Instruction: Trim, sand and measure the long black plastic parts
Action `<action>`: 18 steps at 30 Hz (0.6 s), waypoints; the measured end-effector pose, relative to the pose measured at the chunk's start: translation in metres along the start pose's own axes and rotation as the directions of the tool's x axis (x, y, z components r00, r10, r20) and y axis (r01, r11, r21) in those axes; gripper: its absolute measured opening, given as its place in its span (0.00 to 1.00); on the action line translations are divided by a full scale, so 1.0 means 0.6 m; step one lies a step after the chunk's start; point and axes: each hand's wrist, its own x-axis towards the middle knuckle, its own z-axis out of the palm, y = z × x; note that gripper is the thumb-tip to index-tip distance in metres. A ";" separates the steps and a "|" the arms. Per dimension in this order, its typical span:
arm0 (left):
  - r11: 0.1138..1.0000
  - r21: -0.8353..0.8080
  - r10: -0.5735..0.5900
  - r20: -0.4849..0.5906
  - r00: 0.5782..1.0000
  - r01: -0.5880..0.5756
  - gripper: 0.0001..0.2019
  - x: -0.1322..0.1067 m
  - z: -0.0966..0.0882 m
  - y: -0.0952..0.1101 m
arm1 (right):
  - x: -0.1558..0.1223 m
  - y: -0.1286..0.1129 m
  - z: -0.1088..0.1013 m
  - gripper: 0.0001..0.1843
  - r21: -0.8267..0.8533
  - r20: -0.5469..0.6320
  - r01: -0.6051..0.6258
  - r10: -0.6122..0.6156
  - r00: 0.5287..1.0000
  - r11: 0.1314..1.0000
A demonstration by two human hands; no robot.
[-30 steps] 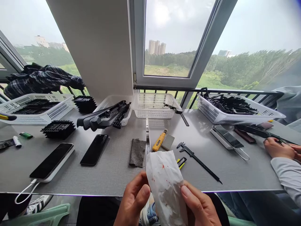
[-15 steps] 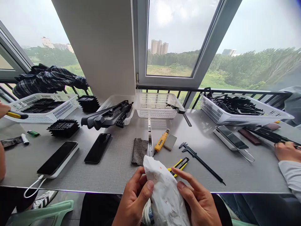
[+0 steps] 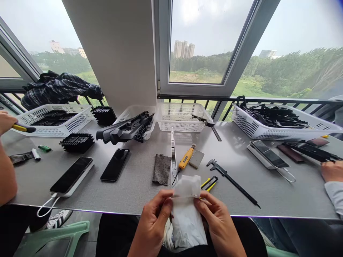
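A thin, white, crumpled bag (image 3: 189,221) hangs between my two hands above the table's front edge. My left hand (image 3: 157,214) pinches its left side near the top with thumb and fingers. On the other side, my right hand (image 3: 214,214) grips it at the same height. The upper part stands up past the fingers and looks slightly see-through; a crease runs across between the thumbs. What it holds, if anything, cannot be seen. Just beyond my right hand lies a yellow and black utility knife (image 3: 210,184), partly covered by the bag and fingers.
On the table (image 3: 144,192) lie a dark cloth (image 3: 162,169), a yellow rotary tool (image 3: 187,157), a caliper (image 3: 233,182) and phones (image 3: 115,165). White baskets (image 3: 184,125) with black parts line the back. Co-workers' hands (image 3: 331,171) show at both sides.
The white bag has turned from tilted to nearly upright and sits lower, its top now flatter. My right index finger, stretched out before, has bent in onto it.
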 end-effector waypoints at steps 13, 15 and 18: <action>0.989 -0.149 0.000 0.021 1.000 0.003 0.31 -0.003 0.006 -0.003 | -0.033 -0.016 0.025 0.19 -0.170 -0.094 0.244 -0.263 0.960 0.955; 0.995 -0.093 -0.031 0.088 0.996 0.039 0.28 -0.002 0.006 -0.007 | -0.035 -0.013 0.031 0.18 -0.210 -0.100 0.246 -0.271 0.957 0.946; 0.996 -0.055 -0.066 0.107 0.992 0.072 0.23 -0.001 0.005 -0.014 | -0.034 -0.008 0.034 0.19 -0.191 -0.119 0.214 -0.239 0.964 0.958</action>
